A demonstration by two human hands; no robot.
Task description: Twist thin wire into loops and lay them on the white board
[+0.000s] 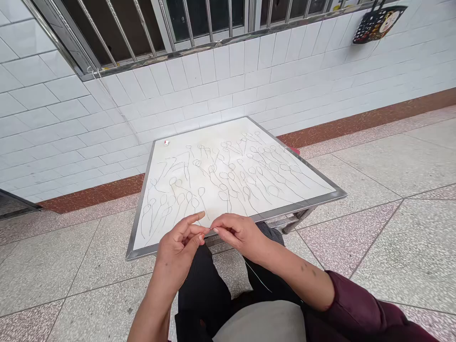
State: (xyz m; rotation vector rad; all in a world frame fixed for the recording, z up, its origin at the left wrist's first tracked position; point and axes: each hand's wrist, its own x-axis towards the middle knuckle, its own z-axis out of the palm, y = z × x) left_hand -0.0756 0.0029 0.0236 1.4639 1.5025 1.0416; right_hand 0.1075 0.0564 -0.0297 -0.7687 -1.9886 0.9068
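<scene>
My left hand (177, 248) and my right hand (245, 233) meet just over the table's near edge, their fingertips almost touching. Both pinch a thin wire, the part between the fingers mostly hidden. A pale length of wire (259, 277) hangs from beneath my right hand toward my lap. In front of them, the white tabletop (178, 142) carries many thin wires (223, 175), most bent into a small loop at one end with a long straight tail. One looped wire (202, 191) lies close beyond my left fingers.
A metal rim (320, 198) edges the table, which stands by a white tiled wall (235, 90). A small white and red item (166, 142) sits at its far left corner. Window bars (188, 23) are above, and a dotted bag (377, 23) hangs at upper right.
</scene>
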